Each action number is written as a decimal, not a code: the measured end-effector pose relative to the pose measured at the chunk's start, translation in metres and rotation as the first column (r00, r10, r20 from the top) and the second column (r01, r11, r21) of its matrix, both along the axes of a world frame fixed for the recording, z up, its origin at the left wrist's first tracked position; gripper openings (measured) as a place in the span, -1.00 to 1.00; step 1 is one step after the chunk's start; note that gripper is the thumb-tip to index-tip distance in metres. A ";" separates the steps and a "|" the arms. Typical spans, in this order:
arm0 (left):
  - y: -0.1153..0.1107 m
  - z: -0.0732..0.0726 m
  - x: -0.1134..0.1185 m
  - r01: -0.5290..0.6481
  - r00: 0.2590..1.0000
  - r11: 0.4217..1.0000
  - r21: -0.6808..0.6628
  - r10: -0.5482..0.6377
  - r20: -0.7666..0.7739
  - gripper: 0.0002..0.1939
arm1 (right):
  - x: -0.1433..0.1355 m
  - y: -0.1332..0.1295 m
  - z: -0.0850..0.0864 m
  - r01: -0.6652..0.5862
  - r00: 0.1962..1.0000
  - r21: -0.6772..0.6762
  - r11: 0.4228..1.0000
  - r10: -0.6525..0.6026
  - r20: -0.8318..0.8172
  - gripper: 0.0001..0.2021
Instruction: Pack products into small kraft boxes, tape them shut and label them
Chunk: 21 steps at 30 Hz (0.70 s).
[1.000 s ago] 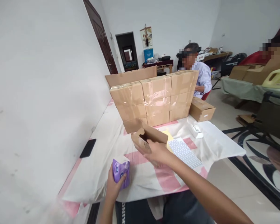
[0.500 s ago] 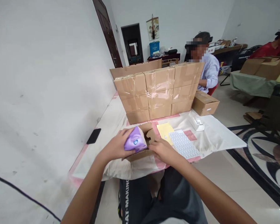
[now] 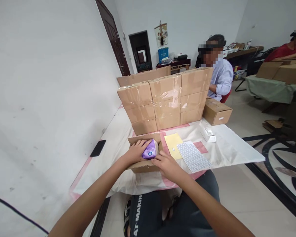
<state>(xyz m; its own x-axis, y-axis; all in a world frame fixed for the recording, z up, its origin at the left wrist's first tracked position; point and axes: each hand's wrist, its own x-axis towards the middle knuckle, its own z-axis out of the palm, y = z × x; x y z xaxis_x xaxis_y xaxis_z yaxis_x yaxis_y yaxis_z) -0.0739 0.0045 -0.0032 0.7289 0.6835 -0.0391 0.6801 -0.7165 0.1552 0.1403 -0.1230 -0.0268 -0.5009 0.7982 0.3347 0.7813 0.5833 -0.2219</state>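
An open cardboard box (image 3: 144,168) sits at the table's near edge with its flaps up. Inside its opening lies a purple plastic-wrapped pack (image 3: 151,150), which looks like a tissue pack. My left hand (image 3: 137,151) is wrapped over the pack's left side and top. At the box's near right edge, my right hand (image 3: 165,164) has its fingers curled over the rim, the tips close to the pack's lower corner. The pack partly hides the box's inside.
Taped cardboard boxes (image 3: 166,102) stand stacked behind, with another carton (image 3: 217,112) to their right. A yellow sheet (image 3: 173,141), a label sheet (image 3: 194,157) and a white tape dispenser (image 3: 208,135) lie to the right, a black phone (image 3: 98,148) left. A person (image 3: 220,75) sits beyond.
The purple pack has gone from tilted at the box's left side down into the opening, my left hand moving with it. My right hand stays at the box's right edge.
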 end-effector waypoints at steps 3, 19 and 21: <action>0.000 -0.004 0.007 0.022 0.999 1.000 0.016 -0.022 -0.041 0.00 | -0.003 0.000 -0.005 0.035 0.999 0.023 0.999 -0.034 -0.026 -0.63; 0.023 -0.023 0.029 0.094 0.966 0.927 -0.363 -0.173 -0.191 -0.16 | 0.010 -0.011 -0.012 0.066 0.996 0.075 0.995 -0.061 -0.066 -0.67; 0.017 -0.016 0.031 0.092 0.968 0.930 -0.356 -0.168 -0.188 -0.23 | 0.017 -0.013 -0.014 0.049 0.993 0.079 0.996 -0.040 -0.112 -0.67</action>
<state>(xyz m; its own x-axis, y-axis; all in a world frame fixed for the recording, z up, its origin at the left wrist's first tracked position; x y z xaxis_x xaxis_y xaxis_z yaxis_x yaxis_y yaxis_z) -0.0432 0.0212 -0.0196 0.7593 0.5004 -0.4161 0.6285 -0.7296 0.2696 0.1573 -0.1362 -0.0403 -0.4224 0.7866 0.4504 0.7802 0.5684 -0.2611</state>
